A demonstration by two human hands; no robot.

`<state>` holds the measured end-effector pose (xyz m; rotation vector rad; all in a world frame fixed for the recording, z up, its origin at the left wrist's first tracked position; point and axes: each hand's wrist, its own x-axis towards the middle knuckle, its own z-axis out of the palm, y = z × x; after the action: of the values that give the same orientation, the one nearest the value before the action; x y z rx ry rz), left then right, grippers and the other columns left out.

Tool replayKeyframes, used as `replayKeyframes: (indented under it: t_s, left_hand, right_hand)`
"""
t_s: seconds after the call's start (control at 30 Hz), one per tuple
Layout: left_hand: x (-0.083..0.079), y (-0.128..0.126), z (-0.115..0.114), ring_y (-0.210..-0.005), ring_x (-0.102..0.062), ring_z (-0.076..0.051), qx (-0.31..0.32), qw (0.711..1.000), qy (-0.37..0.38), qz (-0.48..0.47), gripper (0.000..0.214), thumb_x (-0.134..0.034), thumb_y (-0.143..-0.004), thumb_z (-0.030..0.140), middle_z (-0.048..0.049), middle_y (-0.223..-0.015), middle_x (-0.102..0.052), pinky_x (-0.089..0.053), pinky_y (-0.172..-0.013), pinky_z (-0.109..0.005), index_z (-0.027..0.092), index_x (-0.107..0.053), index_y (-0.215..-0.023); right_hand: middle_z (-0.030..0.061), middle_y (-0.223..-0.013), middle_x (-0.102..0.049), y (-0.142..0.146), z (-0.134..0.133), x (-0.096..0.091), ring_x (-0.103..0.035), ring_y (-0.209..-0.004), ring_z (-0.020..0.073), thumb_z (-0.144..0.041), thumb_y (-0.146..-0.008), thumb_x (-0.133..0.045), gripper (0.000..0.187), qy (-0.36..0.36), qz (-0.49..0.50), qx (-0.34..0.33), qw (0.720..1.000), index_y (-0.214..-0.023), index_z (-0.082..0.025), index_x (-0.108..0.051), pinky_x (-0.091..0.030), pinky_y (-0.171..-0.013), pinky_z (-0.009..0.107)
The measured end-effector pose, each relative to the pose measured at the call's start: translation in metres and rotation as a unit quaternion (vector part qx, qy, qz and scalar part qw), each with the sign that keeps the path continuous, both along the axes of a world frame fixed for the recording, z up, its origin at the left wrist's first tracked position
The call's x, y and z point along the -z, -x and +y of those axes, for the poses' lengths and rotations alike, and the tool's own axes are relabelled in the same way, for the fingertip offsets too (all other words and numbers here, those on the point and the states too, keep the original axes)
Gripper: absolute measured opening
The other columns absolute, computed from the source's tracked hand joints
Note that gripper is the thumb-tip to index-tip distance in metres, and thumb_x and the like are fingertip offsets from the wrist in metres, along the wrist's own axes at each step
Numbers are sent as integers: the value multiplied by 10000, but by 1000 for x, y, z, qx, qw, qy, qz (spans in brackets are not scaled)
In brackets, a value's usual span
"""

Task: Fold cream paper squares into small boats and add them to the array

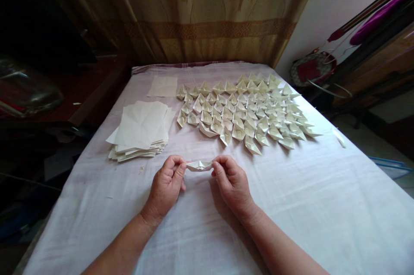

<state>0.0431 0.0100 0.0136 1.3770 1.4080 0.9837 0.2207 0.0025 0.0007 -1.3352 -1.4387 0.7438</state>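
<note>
A small folded paper boat (199, 165) is stretched level between my two hands, above the near half of the table. My left hand (168, 180) pinches its left tip between thumb and forefinger. At the opposite tip, my right hand (232, 181) grips it the same way. Just beyond my hands, several rows of finished paper boats (238, 131) stand close together. To the left of them lies an untidy stack of white paper sheets (139, 126), and a single sheet (162, 86) rests flat behind the stack.
A white cloth (181, 232) covers the table. Tiny paper scraps (141, 170) lie near the stack. A patterned curtain (207, 16) hangs behind the far edge. At left is a dark red cabinet (93, 80); a bag (313, 67) hangs at right.
</note>
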Motion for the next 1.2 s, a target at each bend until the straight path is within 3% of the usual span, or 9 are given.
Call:
replayKeyframes:
  t_s: [0.23, 0.37, 0.43, 0.5, 0.73, 0.87, 1.2]
  left_hand:
    - [1, 1, -3, -420, -500, -102, -4, 1000, -14, -4, 249, -486, -921, 459, 84, -491, -517, -400, -450, -192, 214, -495, -879]
    - [-2, 6, -5, -621, -635, -131, 30, 998, -40, 37, 289, -603, -851, 417, -36, -909, -733, -511, -573, -238, 211, -531, -1040]
    - [-4, 9, -5, -735, -673, -156, 58, 993, -59, 82, 475, -701, -778, 394, -75, -1107, -728, -530, -604, -244, 219, -534, -1188]
    - [-6, 10, -5, -813, -690, -177, 81, 985, -80, 129, 575, -758, -740, 361, -70, -1166, -721, -539, -616, -240, 245, -554, -1265]
    - [-6, 12, -6, -1011, -697, -201, 150, 961, -172, 156, 253, -676, -855, 256, -30, -1124, -740, -551, -889, -284, 288, -712, -1104]
    - [-4, 13, -6, -997, -702, -191, 162, 961, -173, 145, 198, -642, -883, 232, -40, -1106, -742, -569, -833, -258, 273, -725, -1059]
    - [-2, 11, -6, -829, -723, -181, 126, 960, -200, 152, 140, -616, -910, 303, -53, -917, -764, -576, -749, -247, 222, -727, -941]
  right_hand:
    - [-42, -610, -572, 2, -1, -2, -556, -535, 111, -307, -956, -481, 176, -1, 9, 13, 1000, -830, -213, -559, -434, -530, 202]
    - [-36, -622, -578, 1, -2, -4, -562, -544, 113, -261, -946, -492, 145, -34, -35, 17, 999, -829, -215, -565, -431, -543, 207]
    - [-30, -640, -590, 1, -3, -5, -567, -552, 112, -228, -943, -488, 139, -61, -59, 7, 996, -833, -215, -572, -436, -557, 209]
    - [-19, -667, -614, 2, -4, -6, -574, -567, 114, -201, -940, -485, 139, -90, -85, -10, 992, -844, -214, -584, -442, -570, 213]
    - [6, -731, -675, 3, -6, -6, -622, -629, 131, -156, -937, -491, 133, -129, -119, -36, 984, -888, -212, -602, -475, -614, 229]
    - [5, -735, -680, 3, -6, -8, -632, -631, 129, -144, -933, -493, 133, -134, -109, -43, 984, -900, -209, -604, -480, -608, 222]
    - [-10, -678, -637, 3, -8, -10, -599, -575, 116, -170, -933, -480, 133, -102, -73, -40, 991, -873, -213, -591, -472, -566, 218]
